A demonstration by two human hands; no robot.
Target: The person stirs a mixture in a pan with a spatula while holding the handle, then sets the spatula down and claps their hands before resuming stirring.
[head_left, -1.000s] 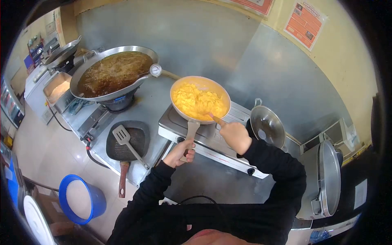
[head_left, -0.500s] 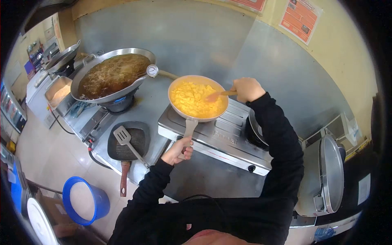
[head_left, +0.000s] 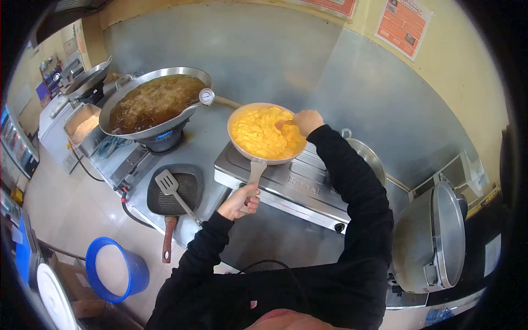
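Observation:
My left hand [head_left: 240, 202] is wrapped round the pale handle of a frying pan [head_left: 256, 160], which sits over the left side of a two-burner gas stove [head_left: 308, 187]. Yellow scrambled eggs [head_left: 258, 132] fill the pan in soft curds. At the pan's right rim, my right hand [head_left: 307, 121] grips a wooden spatula [head_left: 284, 125]. Its blade reaches into the eggs, and most of its handle is hidden by my fingers.
Left of the stove, a big wok [head_left: 159, 104] of bubbling oil stands over a flame, a thermometer [head_left: 206, 97] at its rim. Nearer lie a square grill pan [head_left: 181, 190] and slotted turner [head_left: 170, 184]. A large pot [head_left: 418, 247] stands right; a blue bucket [head_left: 135, 269] is on the floor.
My right hand has moved left and closer over the pan with the wooden spatula. The eggs have shifted and look more heaped. My left hand keeps its hold on the handle.

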